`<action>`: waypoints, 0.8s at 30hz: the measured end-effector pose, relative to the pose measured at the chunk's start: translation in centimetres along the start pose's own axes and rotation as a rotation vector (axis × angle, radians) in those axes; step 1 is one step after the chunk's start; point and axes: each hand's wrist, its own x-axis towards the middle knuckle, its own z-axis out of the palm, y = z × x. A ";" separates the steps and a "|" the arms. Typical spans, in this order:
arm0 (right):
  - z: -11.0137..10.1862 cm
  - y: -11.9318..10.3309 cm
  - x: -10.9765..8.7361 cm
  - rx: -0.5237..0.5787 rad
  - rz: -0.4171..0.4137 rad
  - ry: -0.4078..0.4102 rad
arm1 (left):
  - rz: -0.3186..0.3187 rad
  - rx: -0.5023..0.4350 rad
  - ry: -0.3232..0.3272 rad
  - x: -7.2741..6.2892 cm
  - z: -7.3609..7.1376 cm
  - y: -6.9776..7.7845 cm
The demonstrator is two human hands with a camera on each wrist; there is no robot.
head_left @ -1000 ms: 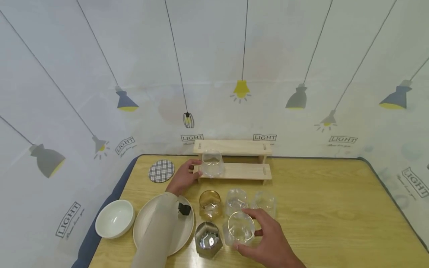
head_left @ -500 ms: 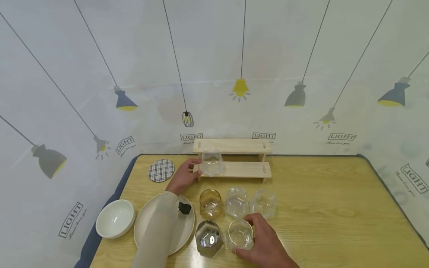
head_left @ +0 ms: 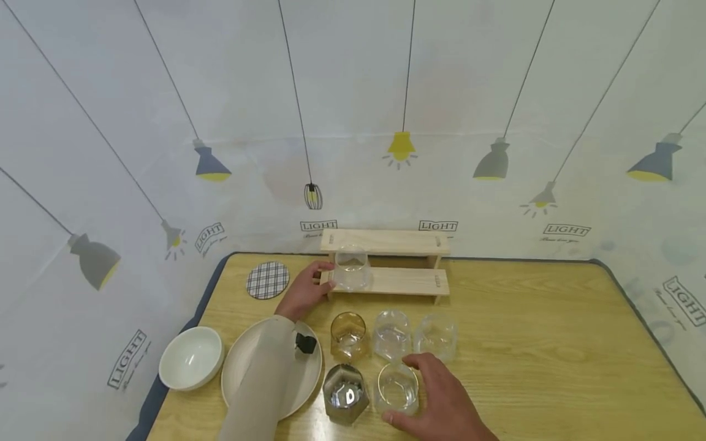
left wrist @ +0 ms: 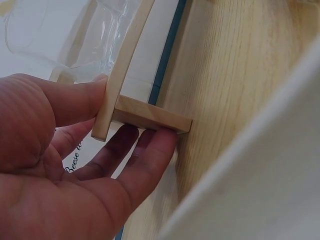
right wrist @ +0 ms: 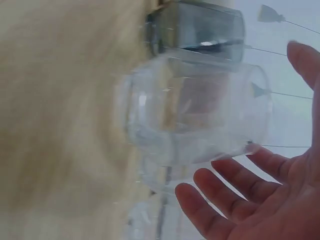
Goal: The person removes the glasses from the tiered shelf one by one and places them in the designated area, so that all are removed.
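Observation:
My left hand grips the left end of a two-step wooden shelf. In the left wrist view, its thumb lies on the lower board and its fingers touch the leg. A clear glass stands on that lower step, right beside the hand. My right hand is spread around a clear faceted glass at the front. The right wrist view shows its thumb and fingers held wide around this glass. Behind it are two clear glasses; an amber glass and a smoky grey glass stand to the left.
A white bowl and a cream plate stand on the left, the plate partly under my left sleeve. A round checked coaster lies beyond them. The wooden table meets a lamp-patterned wall covering at the back.
My right hand has lowered the clear glass to the front of the group, and its fingers have loosened from it. My left hand keeps its hold on the shelf.

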 end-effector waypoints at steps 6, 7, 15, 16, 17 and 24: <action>-1.8 -1.1 0.5 0.083 -0.051 0.050 | -0.014 -0.010 -0.006 0.1 0.0 0.1; -2.1 -1.4 0.7 0.099 -0.064 0.063 | -0.015 -0.009 -0.005 0.1 0.0 0.1; -4.5 -3.4 3.2 0.175 -0.098 0.180 | 0.003 0.017 -0.009 -0.2 0.0 0.7; -4.7 -3.7 3.7 0.183 -0.105 0.190 | 0.004 0.022 -0.011 -0.2 0.0 0.8; -4.9 -4.0 4.1 0.189 -0.117 0.199 | 0.007 0.024 -0.012 -0.2 -0.1 0.8; -5.2 -6.1 7.0 0.178 -0.159 0.196 | -0.006 0.007 -0.018 -0.1 -0.2 0.5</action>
